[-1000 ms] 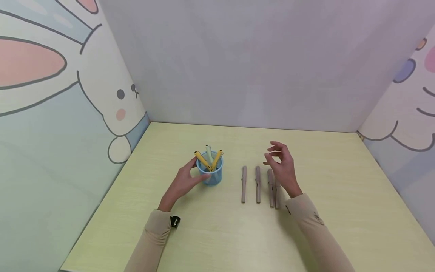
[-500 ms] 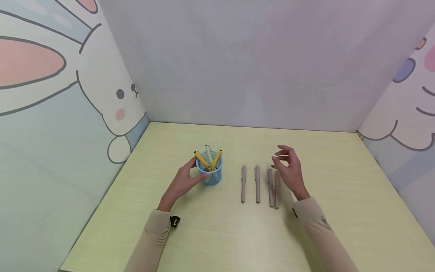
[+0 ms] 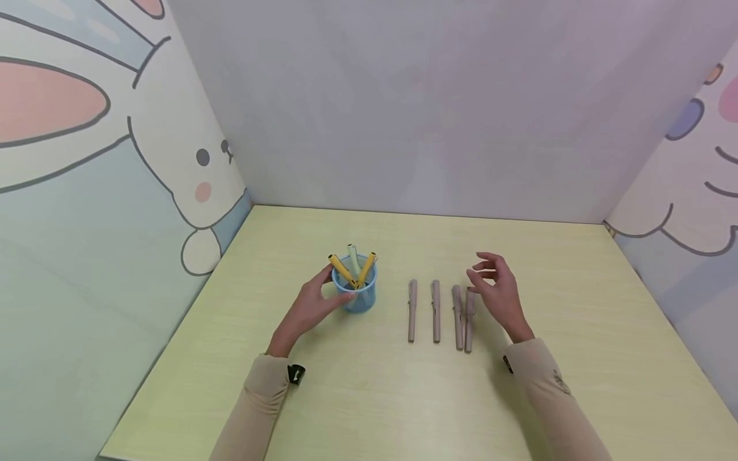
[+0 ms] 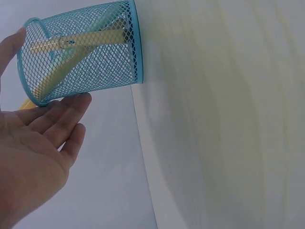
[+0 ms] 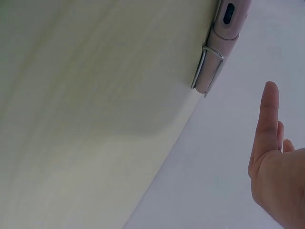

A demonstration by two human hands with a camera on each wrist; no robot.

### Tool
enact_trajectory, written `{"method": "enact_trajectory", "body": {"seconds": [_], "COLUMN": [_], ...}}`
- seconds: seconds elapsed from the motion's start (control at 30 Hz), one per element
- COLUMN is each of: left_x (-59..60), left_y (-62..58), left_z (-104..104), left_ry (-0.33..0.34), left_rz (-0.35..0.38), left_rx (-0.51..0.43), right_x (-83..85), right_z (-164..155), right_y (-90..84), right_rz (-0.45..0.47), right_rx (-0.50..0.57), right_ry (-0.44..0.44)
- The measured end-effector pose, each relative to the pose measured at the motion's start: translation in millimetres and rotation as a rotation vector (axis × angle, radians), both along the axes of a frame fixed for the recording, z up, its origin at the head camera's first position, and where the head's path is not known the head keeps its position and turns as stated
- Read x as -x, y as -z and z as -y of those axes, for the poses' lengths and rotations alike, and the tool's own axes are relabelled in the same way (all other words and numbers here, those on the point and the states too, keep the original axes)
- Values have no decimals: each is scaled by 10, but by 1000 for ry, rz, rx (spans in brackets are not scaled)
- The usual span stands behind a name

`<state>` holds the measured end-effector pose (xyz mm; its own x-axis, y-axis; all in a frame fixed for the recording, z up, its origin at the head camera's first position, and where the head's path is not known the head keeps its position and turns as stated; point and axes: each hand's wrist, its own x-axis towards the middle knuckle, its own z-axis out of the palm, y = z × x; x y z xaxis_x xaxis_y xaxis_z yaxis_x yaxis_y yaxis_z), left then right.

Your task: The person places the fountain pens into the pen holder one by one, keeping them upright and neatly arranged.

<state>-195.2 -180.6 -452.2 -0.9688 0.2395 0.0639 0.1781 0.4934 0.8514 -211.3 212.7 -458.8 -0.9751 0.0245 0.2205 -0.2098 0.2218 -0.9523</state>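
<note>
Five loosely spread, half-curled fingers [image 3: 481,261] on the right hand [image 3: 498,294]: pinched nothing, touched nothing. Hovered just above the tabletop [image 3: 369,397], at the far end of the rightmost taupe pen [image 3: 469,323] and slightly to its right. Showed in the right wrist view as one straight finger [image 5: 269,109] apart from the clip end [image 5: 209,71] of a pen (the other fingers hidden there).

Outward from that hand, leftward: a row of four taupe pens [image 3: 436,310], parallel, long axes running from near to far, clips at the far ends. Lay flat, the right two just beside each other or touching (cannot tell which), the left two spaced apart. Nearer the right hand than the left by a clear margin.

On the left hand [image 3: 308,310]: fingers [image 4: 66,112] and thumb curved round the blue mesh cup [image 3: 360,298], fingertips against its wall near the rim, thumb on the other side. Stood upright on the tabletop, left of the pen row and well apart from the right hand. Held two yellow pens [image 3: 343,270] and a pale green one [image 3: 353,255], all leaning on the rim.
</note>
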Motion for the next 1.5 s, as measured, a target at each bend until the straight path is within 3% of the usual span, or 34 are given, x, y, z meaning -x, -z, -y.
{"method": "enact_trajectory", "body": {"seconds": [0.47,0.7,1.17,1.5], "left_x": [11,16,35,34], "left_y": [-4,-15,-20,6], "left_z": [-2,2,-1,-1], "left_ry": [1,0,-1,8], "left_rz": [6,13,15,-4], "left_rx": [2,10,26,19], "right_x": [-43,-60,-81,-99], "right_z": [-117,-190,-236,-185], "right_y": [-4,-16,30,8], "right_rz": [117,245,432,507], "right_rx": [-65,-106,-124,-144], "right_ry": [-1,2,-95,-130]}}
